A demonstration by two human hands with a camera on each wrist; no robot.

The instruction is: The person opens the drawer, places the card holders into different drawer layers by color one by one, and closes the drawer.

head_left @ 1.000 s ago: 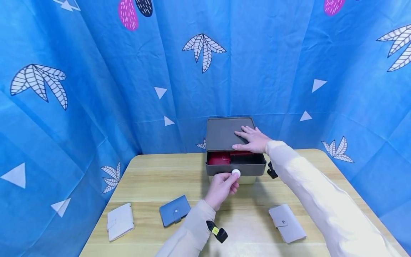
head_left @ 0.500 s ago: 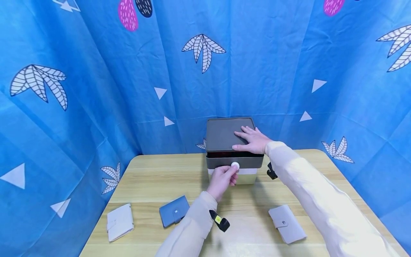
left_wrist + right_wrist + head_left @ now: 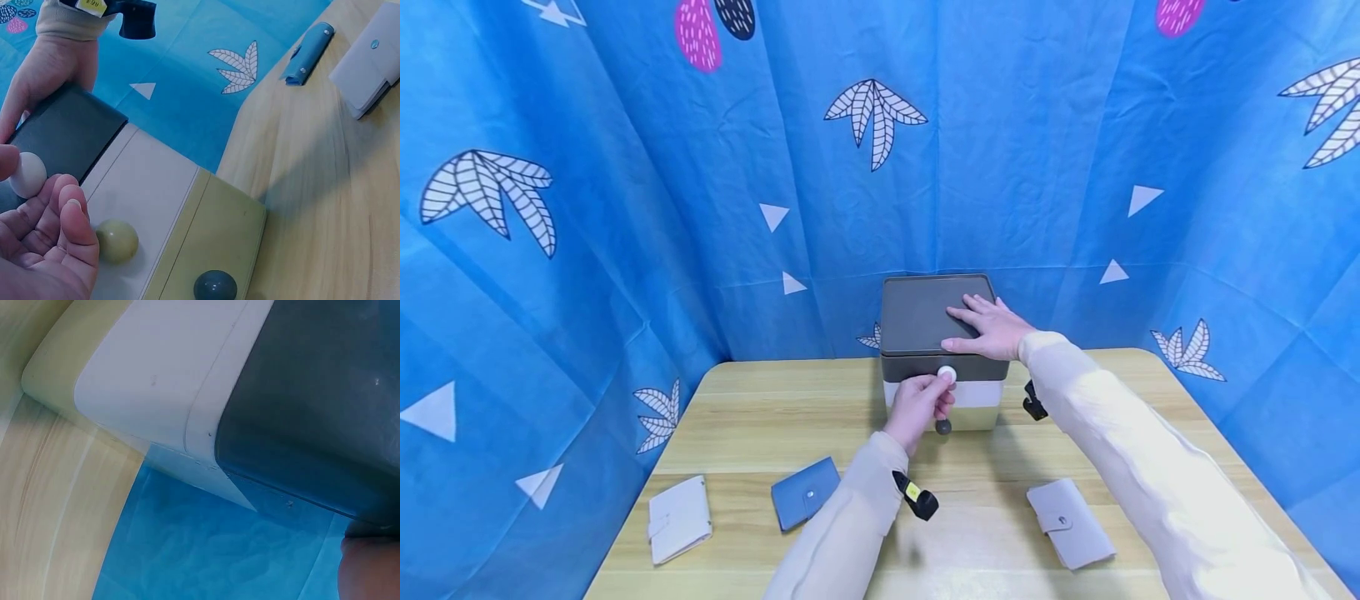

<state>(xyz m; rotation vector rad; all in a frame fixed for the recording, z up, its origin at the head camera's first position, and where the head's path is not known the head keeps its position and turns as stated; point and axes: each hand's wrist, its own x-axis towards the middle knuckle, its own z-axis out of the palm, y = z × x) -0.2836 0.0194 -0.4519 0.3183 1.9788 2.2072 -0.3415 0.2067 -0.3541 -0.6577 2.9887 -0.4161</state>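
Curtain (image 3: 1037, 167): blue, filling the upper frame.
Worktop (image 3: 805, 408): pale wood across the lower frame.
Drawer unit (image 3: 917, 312): just right of centre, three tiers: dark grey, white, yellow-green.
Top drawer (image 3: 981, 367): its dark front looks level with the unit; closing seems all but done, contents hidden. The two lower fronts also look closed.
Right grip (image 3: 991, 329): wide, fingers spread on the unit's top, probably steadying it.
Left grip (image 3: 917, 407): narrow, holding the white knob at centre; letting go, and freeing the top, seem all that is left.
Wallets: white (image 3: 679, 518) at lower left, blue (image 3: 805, 492) left of lower centre, pale grey (image 3: 1070, 522) at lower right, all outside the unit.
White knob (image 3: 947, 372): on the top drawer's front.
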